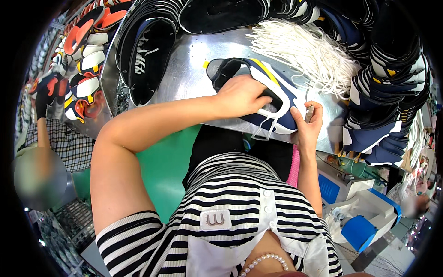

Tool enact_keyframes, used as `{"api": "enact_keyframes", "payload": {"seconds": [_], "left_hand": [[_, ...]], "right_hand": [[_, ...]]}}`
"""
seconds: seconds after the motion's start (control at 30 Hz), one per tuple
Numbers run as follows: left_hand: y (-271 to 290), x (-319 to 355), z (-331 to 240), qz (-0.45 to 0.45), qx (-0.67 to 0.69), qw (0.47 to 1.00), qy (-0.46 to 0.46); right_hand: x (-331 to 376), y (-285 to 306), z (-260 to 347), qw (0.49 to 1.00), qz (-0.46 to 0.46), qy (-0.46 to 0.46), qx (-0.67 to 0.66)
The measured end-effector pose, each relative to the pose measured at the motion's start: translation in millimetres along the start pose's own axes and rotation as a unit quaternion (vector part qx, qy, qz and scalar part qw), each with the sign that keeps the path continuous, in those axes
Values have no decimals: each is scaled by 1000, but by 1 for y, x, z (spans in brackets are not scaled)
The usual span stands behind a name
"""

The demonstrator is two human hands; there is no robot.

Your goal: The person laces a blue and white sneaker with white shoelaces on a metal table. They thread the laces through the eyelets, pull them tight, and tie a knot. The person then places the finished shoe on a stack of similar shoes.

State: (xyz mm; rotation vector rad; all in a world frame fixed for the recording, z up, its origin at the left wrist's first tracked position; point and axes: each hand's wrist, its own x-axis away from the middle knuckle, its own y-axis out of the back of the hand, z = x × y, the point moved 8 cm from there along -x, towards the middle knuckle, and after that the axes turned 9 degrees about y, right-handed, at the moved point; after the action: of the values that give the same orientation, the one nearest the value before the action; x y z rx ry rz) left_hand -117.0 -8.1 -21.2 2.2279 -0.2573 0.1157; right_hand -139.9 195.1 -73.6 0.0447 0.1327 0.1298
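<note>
A navy, white and yellow shoe upper (285, 121) lies on the metal tabletop in front of me, its toe toward the right. My left hand (243, 96) reaches across into its black-lined opening. The fingers there are curled and partly hidden inside, so what they pinch cannot be made out. At the toe, my right hand (310, 121) grips the upper's edge, thumb on top. A small thin metal piece (309, 107) shows by the right fingertips. White lace ends (264, 130) hang from the upper's near side.
A heap of white laces (304, 53) lies beyond the upper. Stacked navy uppers (376, 134) stand at the right, and black-lined uppers (150, 60) at the left and back. Orange and white shoe parts (90, 60) and another person's arm (43, 136) are at far left. A white-and-blue machine (360, 217) stands lower right.
</note>
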Motion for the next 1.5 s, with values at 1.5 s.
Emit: {"api": "enact_keyframes", "payload": {"seconds": [1.5], "left_hand": [[38,39,-31,-165,-144,962,-161]], "right_hand": [[12,2,-4,993,36,-110,-17]]}}
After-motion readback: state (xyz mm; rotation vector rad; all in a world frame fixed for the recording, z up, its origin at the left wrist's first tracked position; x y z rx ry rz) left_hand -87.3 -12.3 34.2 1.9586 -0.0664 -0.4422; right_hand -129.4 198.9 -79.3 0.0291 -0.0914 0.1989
